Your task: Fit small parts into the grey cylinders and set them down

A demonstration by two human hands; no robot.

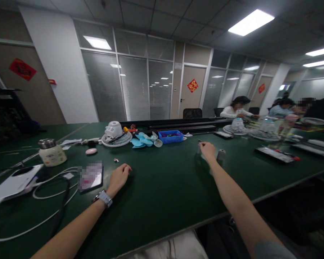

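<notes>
My right hand [207, 149] reaches out over the green table, thumb and fingers pinched around a thin, short stick-like piece [200, 140] too small to name. Just under its fingertips is a small greyish object [198, 148], partly hidden by the hand. A small grey cylinder [221, 154] stands upright to the right of that wrist. My left hand [120, 177], with a watch [104, 198] on the wrist, rests on the table with its fingers loosely curled in; nothing shows in them. Close to it lie a phone [91, 176] and a small earbud [116, 160].
A blue basket [171, 137], light-blue fan blades [144, 140] and a white fan housing [114, 131] line the back. On the left are a jar-like bottle [52, 154], white cables [58, 212] and a pink case [91, 151]. Another person [237, 108] sits across, at the right.
</notes>
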